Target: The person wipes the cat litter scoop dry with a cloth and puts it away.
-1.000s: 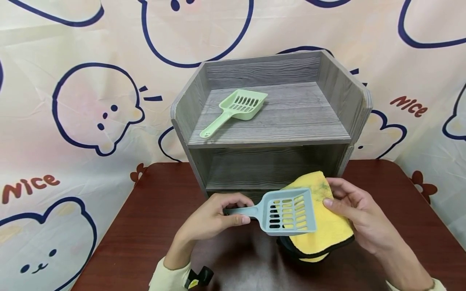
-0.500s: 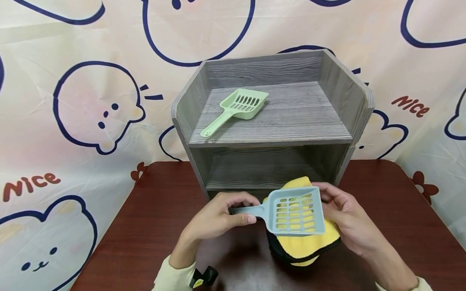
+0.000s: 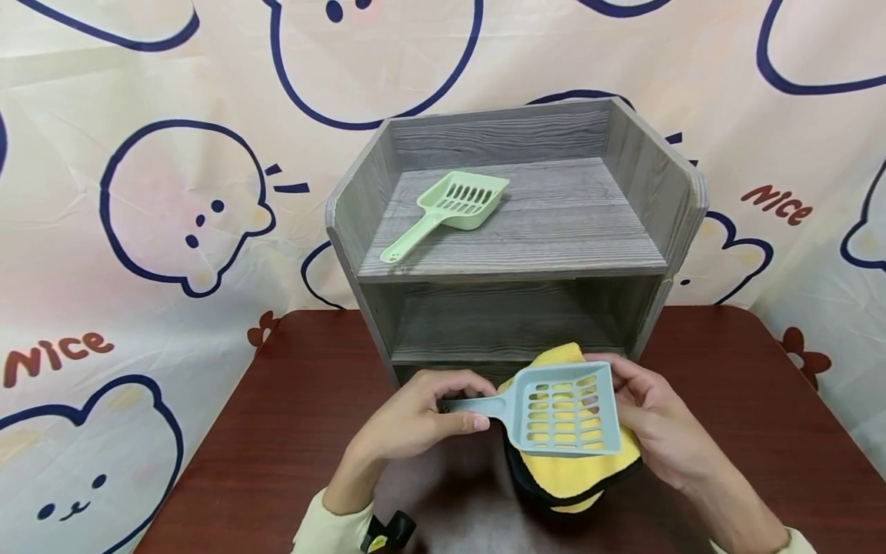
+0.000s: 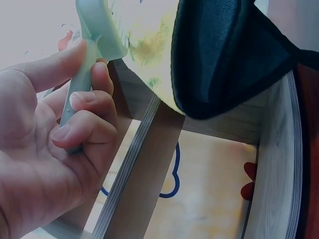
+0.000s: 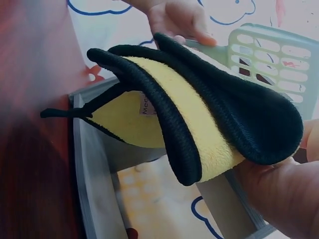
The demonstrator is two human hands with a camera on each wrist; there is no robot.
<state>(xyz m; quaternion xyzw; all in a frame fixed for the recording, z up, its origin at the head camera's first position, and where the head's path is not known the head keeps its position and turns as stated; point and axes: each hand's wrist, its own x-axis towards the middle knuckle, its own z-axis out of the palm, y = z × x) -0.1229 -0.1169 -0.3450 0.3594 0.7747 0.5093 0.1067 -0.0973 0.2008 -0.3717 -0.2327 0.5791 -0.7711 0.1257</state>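
My left hand [image 3: 408, 415] holds a light blue slotted litter scoop [image 3: 521, 408] by its handle, fingers curled round it in the left wrist view. The scoop's head points right. My right hand [image 3: 664, 431] grips a folded yellow cleaning cloth [image 3: 567, 477] with black edging. Most of the cloth lies behind the scoop's head, and yellow shows through the slots. Dark smudges mark the cloth [image 4: 149, 50] in the left wrist view. Whether the cloth presses on the scoop's back is hidden. In the right wrist view the cloth [image 5: 194, 124] hangs in folds beside a small label.
A grey wood-grain shelf unit [image 3: 574, 223] stands on the dark red table [image 3: 304, 400] beyond my hands. On its top board lies a pale green litter scoop [image 3: 439, 204], handle toward the front left. A cartoon-printed curtain [image 3: 208, 69] hangs behind and at the sides.
My right hand has moved left with the cloth, so more of it is now behind the scoop's head. The blue scoop has shifted slightly right. The green scoop stays put.
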